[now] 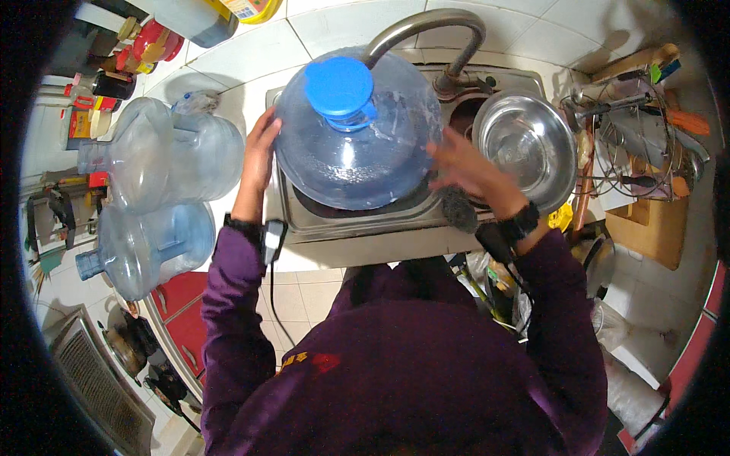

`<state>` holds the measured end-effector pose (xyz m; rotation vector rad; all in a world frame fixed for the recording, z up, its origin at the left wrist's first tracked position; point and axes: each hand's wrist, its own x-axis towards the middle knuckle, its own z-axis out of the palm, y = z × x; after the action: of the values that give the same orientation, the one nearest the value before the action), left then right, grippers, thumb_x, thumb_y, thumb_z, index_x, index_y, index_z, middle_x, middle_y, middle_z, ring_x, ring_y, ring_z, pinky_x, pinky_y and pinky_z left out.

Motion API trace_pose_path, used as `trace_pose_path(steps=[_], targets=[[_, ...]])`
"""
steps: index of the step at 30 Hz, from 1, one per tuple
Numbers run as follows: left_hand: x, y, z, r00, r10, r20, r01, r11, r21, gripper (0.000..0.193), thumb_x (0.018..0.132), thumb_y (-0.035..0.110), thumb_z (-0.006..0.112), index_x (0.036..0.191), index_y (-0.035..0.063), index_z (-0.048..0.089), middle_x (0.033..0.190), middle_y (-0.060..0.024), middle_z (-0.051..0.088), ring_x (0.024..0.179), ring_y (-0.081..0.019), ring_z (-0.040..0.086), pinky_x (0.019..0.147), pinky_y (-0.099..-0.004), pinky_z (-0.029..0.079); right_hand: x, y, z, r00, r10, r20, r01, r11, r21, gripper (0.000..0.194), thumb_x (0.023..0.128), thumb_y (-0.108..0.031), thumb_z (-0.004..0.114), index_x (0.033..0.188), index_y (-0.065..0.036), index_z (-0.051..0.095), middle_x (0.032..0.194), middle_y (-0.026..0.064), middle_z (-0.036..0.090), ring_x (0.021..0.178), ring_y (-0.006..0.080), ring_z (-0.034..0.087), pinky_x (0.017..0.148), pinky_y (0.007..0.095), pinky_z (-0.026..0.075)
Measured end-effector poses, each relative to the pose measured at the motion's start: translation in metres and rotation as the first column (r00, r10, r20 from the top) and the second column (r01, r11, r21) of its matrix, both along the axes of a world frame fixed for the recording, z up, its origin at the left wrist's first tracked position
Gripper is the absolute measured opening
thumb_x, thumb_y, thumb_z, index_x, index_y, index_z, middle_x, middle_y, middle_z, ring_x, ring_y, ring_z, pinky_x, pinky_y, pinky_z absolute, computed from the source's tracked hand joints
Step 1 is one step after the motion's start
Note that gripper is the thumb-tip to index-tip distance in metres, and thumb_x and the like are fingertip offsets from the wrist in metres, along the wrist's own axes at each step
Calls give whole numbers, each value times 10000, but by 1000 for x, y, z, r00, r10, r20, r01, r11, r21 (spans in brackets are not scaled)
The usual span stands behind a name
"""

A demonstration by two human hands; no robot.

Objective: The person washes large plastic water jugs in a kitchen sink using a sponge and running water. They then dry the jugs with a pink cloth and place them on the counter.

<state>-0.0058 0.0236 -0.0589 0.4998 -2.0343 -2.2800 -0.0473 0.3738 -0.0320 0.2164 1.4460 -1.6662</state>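
A large clear blue plastic water jug (393,154) stands in the steel sink (365,228), its neck toward me. A blue cap (340,85) covers the neck, and wet drops and streaks show on the shoulder. My left hand (260,149) lies against the jug's left side, fingers along the wall. On the other side my right hand (470,168) is blurred, fingers spread at the jug's right edge; whether they touch it is unclear. Just below that hand is a dark mesh scrubber (459,209). The curved metal faucet (425,25) arches over the jug's far side.
To the left, two clear water jugs (208,154) (188,233) lie on the white counter. A steel bowl (522,148) sits right of the jug. Beyond it stands a wire rack (627,142) with utensils and knives. Several bottles and jars (154,43) line the far left.
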Motion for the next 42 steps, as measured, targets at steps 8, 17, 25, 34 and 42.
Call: trace_pose_path(steps=[8,17,25,34,42], targets=[[-38,-20,-18,997,-74,16,61,909,412,431,867,337,495,1152,17,532,1085,-99,585,984,-225,552,874,-349,432,23,-23,-26,973,-201,-118,174,964,-203,734,751,-231,724,1358,-124,327,1095,64,542,837,156,560,624,274,534],[56,35,-10,937,331,112,-343,811,474,528,905,385,440,1304,47,366,1282,-108,441,1169,-268,423,989,-408,330,-73,-27,-27,896,82,-436,-113,993,-45,730,761,-330,695,1351,-63,359,1186,80,539,924,149,568,633,265,492],[80,35,-12,996,89,-14,-85,977,196,667,917,392,438,1414,74,126,1445,-85,192,1324,-233,187,1080,-385,151,-66,-25,-19,926,-52,-374,37,998,-47,837,754,-330,706,1392,-61,235,1320,151,413,1116,245,471,727,378,488],[-7,-9,12,969,82,232,-157,932,327,521,912,383,458,1268,5,421,1231,-122,499,1097,-235,496,948,-357,393,26,-34,-24,991,-104,-87,83,972,-222,750,768,-123,693,1369,-101,246,1090,100,529,870,224,590,684,368,562],[63,29,4,969,188,159,-241,855,459,606,906,444,443,1346,58,285,1337,-108,387,1185,-255,415,965,-427,366,-36,-35,-10,961,-129,-245,108,990,-95,746,719,-154,735,1337,-28,337,1092,119,585,800,203,602,558,324,530]])
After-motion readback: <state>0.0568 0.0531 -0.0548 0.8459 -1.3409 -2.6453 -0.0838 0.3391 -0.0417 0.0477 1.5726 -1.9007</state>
